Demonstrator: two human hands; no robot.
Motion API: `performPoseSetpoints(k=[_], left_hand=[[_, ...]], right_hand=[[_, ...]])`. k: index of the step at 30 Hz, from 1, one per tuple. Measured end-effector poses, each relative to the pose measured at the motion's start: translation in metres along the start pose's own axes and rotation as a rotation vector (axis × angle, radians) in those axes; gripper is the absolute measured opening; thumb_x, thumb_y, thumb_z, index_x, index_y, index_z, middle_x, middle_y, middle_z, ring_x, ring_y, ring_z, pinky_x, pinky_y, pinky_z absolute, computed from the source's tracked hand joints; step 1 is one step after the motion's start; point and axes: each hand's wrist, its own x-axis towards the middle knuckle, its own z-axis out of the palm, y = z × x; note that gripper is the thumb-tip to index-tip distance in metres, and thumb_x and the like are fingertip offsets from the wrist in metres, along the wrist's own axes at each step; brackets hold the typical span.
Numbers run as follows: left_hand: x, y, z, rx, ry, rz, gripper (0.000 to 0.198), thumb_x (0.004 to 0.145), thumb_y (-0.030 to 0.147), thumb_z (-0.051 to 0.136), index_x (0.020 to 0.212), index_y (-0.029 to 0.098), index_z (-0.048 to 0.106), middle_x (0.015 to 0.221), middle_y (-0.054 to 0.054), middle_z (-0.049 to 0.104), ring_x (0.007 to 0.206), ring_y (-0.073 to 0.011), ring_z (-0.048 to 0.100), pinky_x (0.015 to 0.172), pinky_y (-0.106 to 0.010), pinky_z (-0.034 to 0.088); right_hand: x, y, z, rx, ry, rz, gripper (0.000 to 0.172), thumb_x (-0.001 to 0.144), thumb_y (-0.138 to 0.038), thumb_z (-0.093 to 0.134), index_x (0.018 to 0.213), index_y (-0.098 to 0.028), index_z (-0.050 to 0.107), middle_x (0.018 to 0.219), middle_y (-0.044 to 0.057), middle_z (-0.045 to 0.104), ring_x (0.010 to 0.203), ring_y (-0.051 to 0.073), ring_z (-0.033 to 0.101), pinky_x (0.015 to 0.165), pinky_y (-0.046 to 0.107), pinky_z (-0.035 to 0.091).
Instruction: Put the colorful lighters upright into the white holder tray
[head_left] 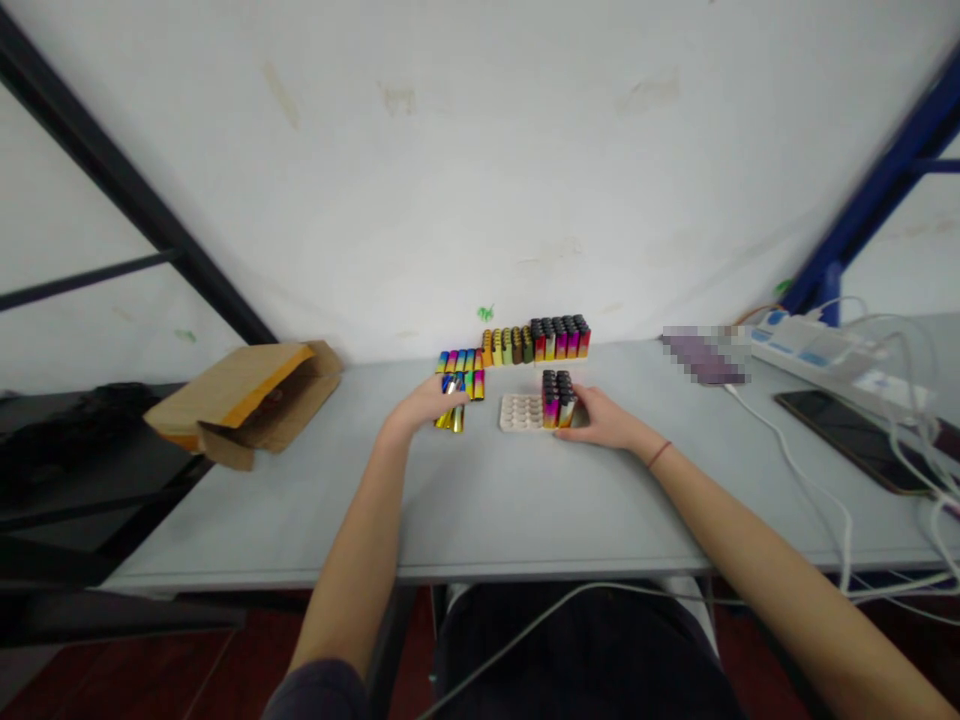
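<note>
My left hand [426,405] is curled at a group of shiny lighters, its thumb and fingers closed around blue and silver ones [453,383]; the fingertips are partly hidden. Gold lighters [451,420] lie just in front of it, and multicoloured lighters [461,360] lie behind. To the right is a white tray [517,412] with round holes. Upright black-topped lighters [556,400] in pink, yellow and red fill its right end. My right hand [604,420] wraps around that end, thumb at the front edge and fingers behind the lighters.
Against the wall stand a block of yellow, green and brown lighters [506,347] and a block of black-topped lighters [561,338]. An opened brown paper package [240,395] lies at the left. On the right are a phone [851,440], a power strip [832,360] and white cables [795,470].
</note>
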Motion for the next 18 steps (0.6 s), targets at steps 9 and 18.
performPoseSetpoints(k=[9, 18], left_hand=[[-0.013, 0.009, 0.042, 0.586, 0.024, -0.097, 0.05, 0.085, 0.042, 0.06, 0.124, 0.01, 0.058, 0.12, -0.022, 0.07, 0.111, -0.0319, 0.069, 0.087, -0.033, 0.052], [-0.019, 0.011, 0.041, 0.613, 0.036, -0.162, 0.072, 0.091, 0.06, 0.049, 0.139, 0.006, 0.051, 0.132, -0.027, 0.063, 0.12, -0.0354, 0.064, 0.093, -0.037, 0.051]], right_hand=[[-0.001, 0.003, 0.001, -0.005, -0.002, 0.015, 0.072, 0.072, -0.053, 0.08, 0.127, -0.011, 0.058, 0.114, 0.019, 0.069, 0.103, 0.035, 0.063, 0.088, 0.048, 0.052], [-0.001, -0.003, -0.001, 0.011, -0.022, 0.026, 0.066, 0.073, -0.05, 0.08, 0.123, -0.013, 0.059, 0.111, 0.017, 0.069, 0.104, 0.036, 0.063, 0.086, 0.047, 0.053]])
